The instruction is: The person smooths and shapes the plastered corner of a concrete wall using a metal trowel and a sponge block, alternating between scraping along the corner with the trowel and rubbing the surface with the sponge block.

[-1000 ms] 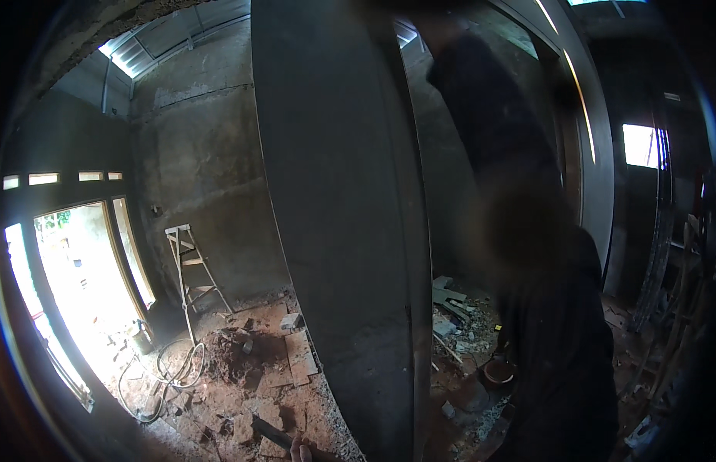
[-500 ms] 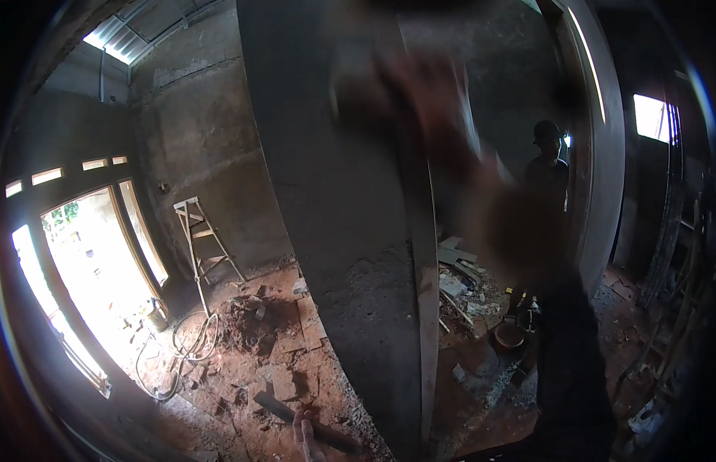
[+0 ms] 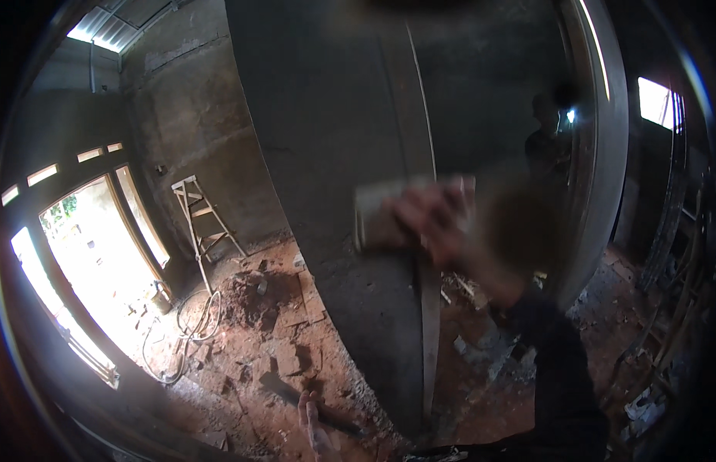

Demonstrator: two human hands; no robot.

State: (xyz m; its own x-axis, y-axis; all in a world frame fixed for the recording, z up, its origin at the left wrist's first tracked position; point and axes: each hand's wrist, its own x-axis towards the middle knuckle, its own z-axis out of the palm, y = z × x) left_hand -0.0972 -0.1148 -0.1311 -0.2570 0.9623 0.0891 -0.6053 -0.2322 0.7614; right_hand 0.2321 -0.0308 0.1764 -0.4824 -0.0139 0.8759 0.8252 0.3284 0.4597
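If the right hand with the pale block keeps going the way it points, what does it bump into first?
Most likely the grey column. The right hand holds the pale block right at its corner edge; blur hides whether they already touch.

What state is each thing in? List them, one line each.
Right hand: raised, gripping a block, blurred.
Block: flat and pale, held against the column.
Column: grey, coated with plaster.
Stepladder: standing spread open by the wall.
Hose: lying in loose loops on the floor.
Doorway: open, bright daylight outside.
Floor: strewn with rubble.
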